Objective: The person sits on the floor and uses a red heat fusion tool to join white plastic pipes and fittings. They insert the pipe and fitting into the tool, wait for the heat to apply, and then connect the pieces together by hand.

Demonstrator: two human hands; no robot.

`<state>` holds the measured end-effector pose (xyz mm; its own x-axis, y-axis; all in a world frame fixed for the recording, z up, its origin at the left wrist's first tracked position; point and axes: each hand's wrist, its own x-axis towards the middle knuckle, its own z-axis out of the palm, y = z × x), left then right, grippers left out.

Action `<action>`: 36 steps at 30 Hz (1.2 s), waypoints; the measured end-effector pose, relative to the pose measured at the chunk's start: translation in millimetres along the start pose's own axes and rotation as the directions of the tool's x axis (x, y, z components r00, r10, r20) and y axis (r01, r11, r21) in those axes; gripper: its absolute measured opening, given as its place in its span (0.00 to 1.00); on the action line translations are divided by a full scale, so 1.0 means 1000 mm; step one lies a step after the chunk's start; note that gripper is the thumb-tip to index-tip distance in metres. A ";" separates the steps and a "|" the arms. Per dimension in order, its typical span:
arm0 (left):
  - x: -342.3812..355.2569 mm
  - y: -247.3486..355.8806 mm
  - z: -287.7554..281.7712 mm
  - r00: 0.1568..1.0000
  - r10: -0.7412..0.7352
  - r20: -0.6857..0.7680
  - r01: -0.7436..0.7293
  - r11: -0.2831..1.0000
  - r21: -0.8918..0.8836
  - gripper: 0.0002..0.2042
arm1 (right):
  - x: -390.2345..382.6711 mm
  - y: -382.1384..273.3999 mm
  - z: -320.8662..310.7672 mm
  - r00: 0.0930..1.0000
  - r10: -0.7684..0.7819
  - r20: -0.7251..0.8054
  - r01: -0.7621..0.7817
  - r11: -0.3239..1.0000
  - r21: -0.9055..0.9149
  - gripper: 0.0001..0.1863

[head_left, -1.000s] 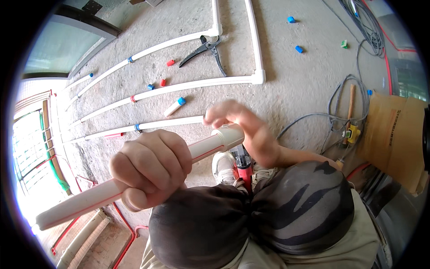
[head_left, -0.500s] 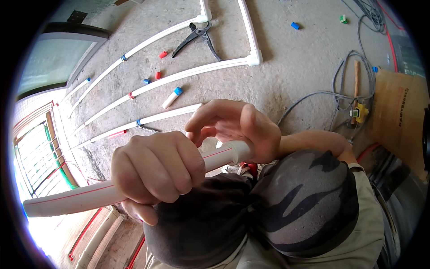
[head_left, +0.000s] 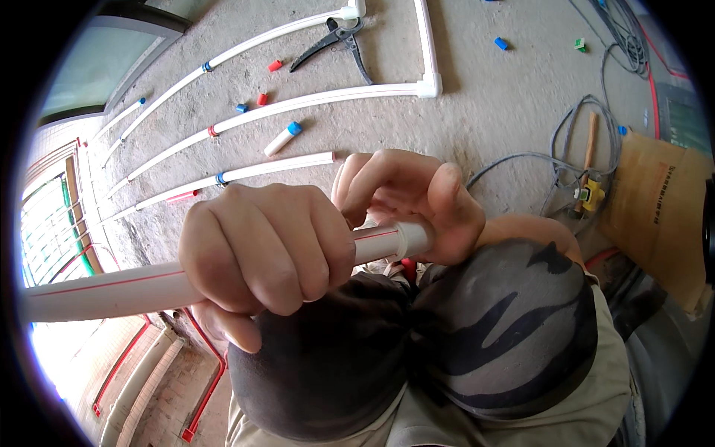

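Grips the red-striped white pipe point(head_left: 112, 293) above the knees point(head_left: 521, 335) with the left hand point(head_left: 267, 249), fingers wrapped tight. Cups the right hand point(head_left: 413, 190) around the pipe's collar point(head_left: 414, 239), fingers bent but open, thumb apart. Beyond the knees, on the floor point(head_left: 491, 112), black cutters point(head_left: 344, 33).

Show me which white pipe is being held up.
The pipe in the left hand, with the fist wrapped around it. The other white pipes lie on the floor.
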<state>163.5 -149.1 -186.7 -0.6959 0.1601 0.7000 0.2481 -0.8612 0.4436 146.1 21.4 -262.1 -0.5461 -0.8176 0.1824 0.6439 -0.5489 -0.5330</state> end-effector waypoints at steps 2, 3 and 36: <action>-0.004 -0.007 -0.006 1.000 0.006 0.022 -0.005 0.999 -0.043 0.19 | -0.005 -0.002 -0.003 1.000 -0.004 -0.011 0.004 0.999 -0.037 0.46; -0.005 -0.010 -0.009 0.999 0.009 0.033 -0.007 0.998 -0.061 0.19 | -0.007 -0.002 -0.005 1.000 -0.003 -0.015 0.002 0.999 -0.053 0.46; -0.014 -0.032 -0.049 0.590 -0.388 -0.708 0.332 0.916 -0.226 0.18 | -0.012 0.030 -0.028 0.855 0.361 -0.373 -0.076 0.798 0.598 0.33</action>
<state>132.0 -146.9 -237.9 -0.9840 0.0870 -0.1555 -0.1556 -0.8446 0.5122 156.9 19.1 -303.7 -0.4344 -0.8322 -0.3447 0.8757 -0.4797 0.0545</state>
